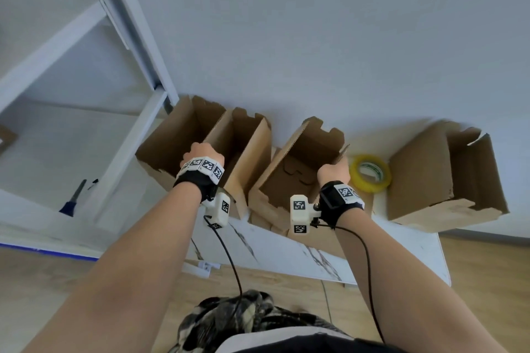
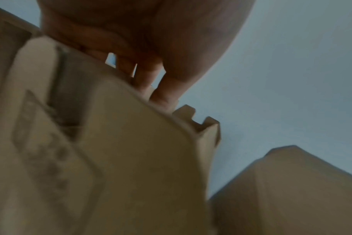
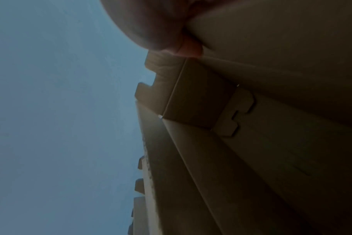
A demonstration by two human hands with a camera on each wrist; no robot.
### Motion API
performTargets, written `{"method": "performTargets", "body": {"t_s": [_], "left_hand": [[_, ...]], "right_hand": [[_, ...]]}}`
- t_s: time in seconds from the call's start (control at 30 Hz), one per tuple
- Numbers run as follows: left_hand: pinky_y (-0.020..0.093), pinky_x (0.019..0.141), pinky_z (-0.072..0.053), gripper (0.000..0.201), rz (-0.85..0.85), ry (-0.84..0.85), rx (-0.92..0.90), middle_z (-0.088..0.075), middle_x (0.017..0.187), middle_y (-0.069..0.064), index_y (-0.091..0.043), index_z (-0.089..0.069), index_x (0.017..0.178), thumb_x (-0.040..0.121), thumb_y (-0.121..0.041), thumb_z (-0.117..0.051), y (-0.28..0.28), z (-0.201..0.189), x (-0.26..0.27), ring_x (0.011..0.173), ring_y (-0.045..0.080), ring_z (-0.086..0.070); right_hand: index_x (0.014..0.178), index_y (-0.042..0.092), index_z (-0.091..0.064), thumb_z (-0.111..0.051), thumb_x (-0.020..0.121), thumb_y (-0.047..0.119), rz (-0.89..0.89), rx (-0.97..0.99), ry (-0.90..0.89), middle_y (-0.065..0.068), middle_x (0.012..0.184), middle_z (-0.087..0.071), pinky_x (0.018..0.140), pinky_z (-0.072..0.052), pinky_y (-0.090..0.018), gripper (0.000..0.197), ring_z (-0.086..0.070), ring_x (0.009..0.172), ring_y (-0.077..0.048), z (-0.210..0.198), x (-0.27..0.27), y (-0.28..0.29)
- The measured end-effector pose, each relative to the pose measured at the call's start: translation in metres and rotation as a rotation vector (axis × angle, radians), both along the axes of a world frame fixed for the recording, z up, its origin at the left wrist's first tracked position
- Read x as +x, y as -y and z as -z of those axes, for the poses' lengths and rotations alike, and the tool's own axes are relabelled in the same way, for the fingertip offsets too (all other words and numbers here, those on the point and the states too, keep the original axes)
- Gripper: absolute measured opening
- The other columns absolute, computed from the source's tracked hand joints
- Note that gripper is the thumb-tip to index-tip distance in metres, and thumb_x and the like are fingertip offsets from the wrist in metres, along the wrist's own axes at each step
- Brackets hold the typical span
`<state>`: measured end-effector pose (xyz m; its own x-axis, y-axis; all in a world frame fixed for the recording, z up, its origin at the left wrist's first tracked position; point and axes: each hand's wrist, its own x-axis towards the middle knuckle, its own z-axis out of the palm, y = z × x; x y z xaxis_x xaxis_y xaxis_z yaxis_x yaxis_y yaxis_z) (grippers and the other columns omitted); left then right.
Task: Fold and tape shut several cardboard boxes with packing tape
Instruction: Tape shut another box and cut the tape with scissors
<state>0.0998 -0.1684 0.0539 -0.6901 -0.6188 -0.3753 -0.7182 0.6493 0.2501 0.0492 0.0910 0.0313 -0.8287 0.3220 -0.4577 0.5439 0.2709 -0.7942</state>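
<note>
Several open brown cardboard boxes stand on the white table against the wall. My left hand grips the upright top edge of a cardboard panel of the left box. In the left wrist view its fingers curl over that cardboard edge. Over at the middle box, my right hand holds the right wall. In the right wrist view that hand pinches the box's top edge. A yellow roll of packing tape lies just right of my right hand.
Another open box lies tilted at the table's right end. A box stands between the two I hold. White shelving rises at the left, with a blue-handled tool on its lower board. Wooden floor lies below the table's front edge.
</note>
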Motion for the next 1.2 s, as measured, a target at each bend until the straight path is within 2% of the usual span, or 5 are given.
{"method": "performTargets", "body": {"t_s": [0.3,0.57,0.8,0.97,1.2], "left_hand": [[0.048,0.105,-0.041,0.053,-0.073,0.003,0.114,-0.035,0.145,0.016,0.003,-0.034,0.143,0.097,-0.018,-0.049,-0.035,-0.005,-0.035,0.128,0.038,-0.043],[0.052,0.122,-0.006,0.063,0.035,-0.144,0.059,-0.005,0.165,0.005,-0.023,-0.031,0.153,0.097,-0.042,-0.054,-0.039,-0.001,-0.024,0.15,0.034,-0.006],[0.045,0.118,-0.028,0.051,0.012,-0.672,0.403,-0.038,0.154,0.012,-0.013,-0.044,0.145,0.104,-0.042,-0.037,-0.084,-0.065,-0.005,0.142,0.029,-0.036],[0.034,0.12,-0.018,0.061,-0.19,-1.066,0.485,-0.034,0.159,-0.001,-0.022,-0.03,0.154,0.104,-0.055,-0.019,-0.115,-0.142,0.028,0.146,0.015,-0.03],[0.038,0.104,-0.038,0.054,-0.529,-1.194,0.239,-0.061,0.128,0.014,-0.015,-0.063,0.117,0.106,-0.049,-0.022,-0.106,-0.189,0.114,0.122,0.032,-0.053]], "right_hand": [[0.134,0.017,-0.06,-0.038,0.091,-0.003,-0.041,0.128,-0.211,-0.005,0.115,-0.065,0.083,-0.046,-0.031,0.052,-0.06,0.101,-0.027,-0.018,-0.005,-0.026],[0.08,0.015,-0.061,-0.041,0.083,-0.004,-0.124,0.152,-0.322,-0.005,0.071,-0.061,0.06,-0.039,-0.029,0.028,-0.051,0.065,-0.024,-0.025,0.002,-0.045],[0.111,0.033,-0.069,-0.039,0.081,0.001,-0.278,0.173,-0.632,0.005,0.088,-0.069,0.074,-0.051,-0.032,0.053,-0.062,0.083,-0.023,-0.117,0.016,-0.043],[0.122,0.043,-0.064,-0.037,0.074,0.008,-0.5,0.223,-0.832,0.009,0.105,-0.071,0.085,-0.054,-0.038,0.065,-0.063,0.096,-0.024,-0.183,0.032,-0.027],[0.076,0.021,-0.066,-0.042,0.068,0.005,-0.865,0.201,-0.795,0.001,0.076,-0.065,0.066,-0.047,-0.032,0.03,-0.059,0.075,-0.027,-0.232,0.074,0.029]]}}
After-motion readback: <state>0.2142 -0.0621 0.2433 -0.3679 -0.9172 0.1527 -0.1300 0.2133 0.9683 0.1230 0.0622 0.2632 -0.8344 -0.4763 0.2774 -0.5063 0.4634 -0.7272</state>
